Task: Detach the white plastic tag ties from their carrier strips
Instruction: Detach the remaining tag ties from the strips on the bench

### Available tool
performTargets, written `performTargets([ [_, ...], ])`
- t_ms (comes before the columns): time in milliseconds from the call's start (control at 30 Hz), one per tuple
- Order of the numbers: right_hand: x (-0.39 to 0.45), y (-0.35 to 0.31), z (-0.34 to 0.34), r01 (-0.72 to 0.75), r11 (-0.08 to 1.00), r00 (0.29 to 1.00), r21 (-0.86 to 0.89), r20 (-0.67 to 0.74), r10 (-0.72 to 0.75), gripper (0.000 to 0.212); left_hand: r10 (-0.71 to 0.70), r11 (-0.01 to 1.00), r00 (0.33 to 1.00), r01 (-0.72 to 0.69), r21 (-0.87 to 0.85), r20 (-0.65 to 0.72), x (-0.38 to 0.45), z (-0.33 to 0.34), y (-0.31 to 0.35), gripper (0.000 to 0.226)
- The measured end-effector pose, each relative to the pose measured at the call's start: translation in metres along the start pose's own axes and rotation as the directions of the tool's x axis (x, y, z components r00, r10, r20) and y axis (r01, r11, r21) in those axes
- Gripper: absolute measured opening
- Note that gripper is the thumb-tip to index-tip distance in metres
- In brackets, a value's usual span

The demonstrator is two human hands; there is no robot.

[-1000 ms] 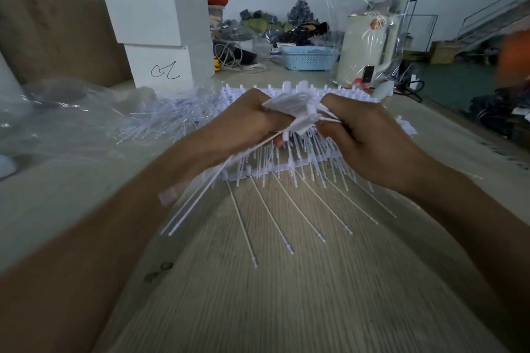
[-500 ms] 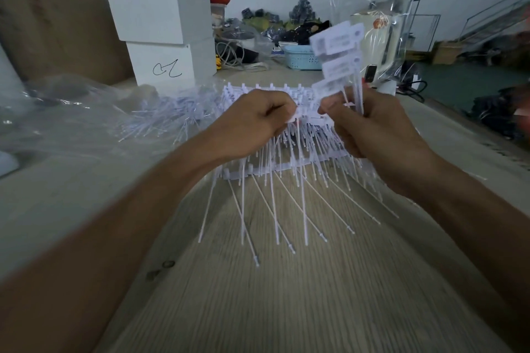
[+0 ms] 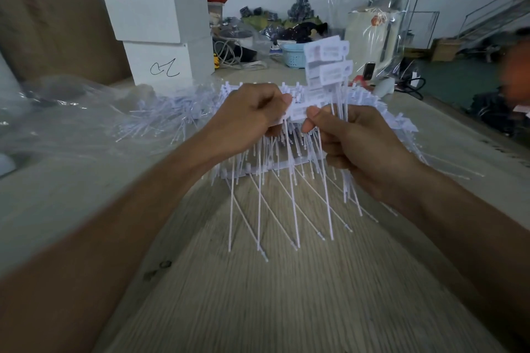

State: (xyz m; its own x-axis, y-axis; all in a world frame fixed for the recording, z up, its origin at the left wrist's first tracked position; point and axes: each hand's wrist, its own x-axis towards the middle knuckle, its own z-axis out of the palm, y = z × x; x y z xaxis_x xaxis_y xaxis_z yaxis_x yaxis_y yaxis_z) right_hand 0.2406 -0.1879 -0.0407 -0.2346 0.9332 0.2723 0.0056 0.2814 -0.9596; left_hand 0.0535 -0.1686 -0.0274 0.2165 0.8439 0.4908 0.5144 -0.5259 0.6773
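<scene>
Above the pale grained wooden table [image 3: 286, 309], the left hand [image 3: 252, 116] and right hand [image 3: 352, 146] curl their fingers tightly around thin white plastic tag ties [image 3: 327, 66] with flat rectangular heads.

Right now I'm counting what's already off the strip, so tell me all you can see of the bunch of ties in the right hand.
The bunch of ties is white plastic: flat rectangular tag heads stacked upward, thin tails hanging below. The right hand grips the tails, holding it upright above the table.

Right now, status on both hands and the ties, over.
Left hand grips ties hanging down. Right hand grips a bunch, tags up. Loose pile on table behind. Nothing in the way.
</scene>
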Motion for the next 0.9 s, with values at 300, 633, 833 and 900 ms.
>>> performTargets([
  [300, -0.006, -0.006, 0.002, 0.338, 0.869, 0.937, -0.361, 0.043, -0.346, 0.031, -0.122, 0.974, 0.991, 0.129, -0.188, 0.053, 0.001, -0.001, 0.005, 0.048],
  [633, 0.002, -0.007, -0.019, 0.496, 0.618, 0.862, -0.61, 0.259, -0.436, 0.027, -0.154, 0.954, 0.984, 0.173, -0.246, 0.095, 0.006, 0.001, 0.001, 0.028],
  [833, 0.008, -0.009, -0.02, 0.556, 0.538, 0.828, -0.634, 0.366, -0.425, 0.033, -0.059, 0.992, 0.987, 0.074, -0.1, 0.152, 0.003, -0.004, 0.003, 0.032],
  [900, 0.005, -0.008, -0.018, 0.518, 0.607, 0.855, -0.603, 0.378, -0.354, 0.038, -0.054, 0.998, 0.977, 0.062, -0.03, 0.209, 0.005, -0.007, 0.005, 0.034],
])
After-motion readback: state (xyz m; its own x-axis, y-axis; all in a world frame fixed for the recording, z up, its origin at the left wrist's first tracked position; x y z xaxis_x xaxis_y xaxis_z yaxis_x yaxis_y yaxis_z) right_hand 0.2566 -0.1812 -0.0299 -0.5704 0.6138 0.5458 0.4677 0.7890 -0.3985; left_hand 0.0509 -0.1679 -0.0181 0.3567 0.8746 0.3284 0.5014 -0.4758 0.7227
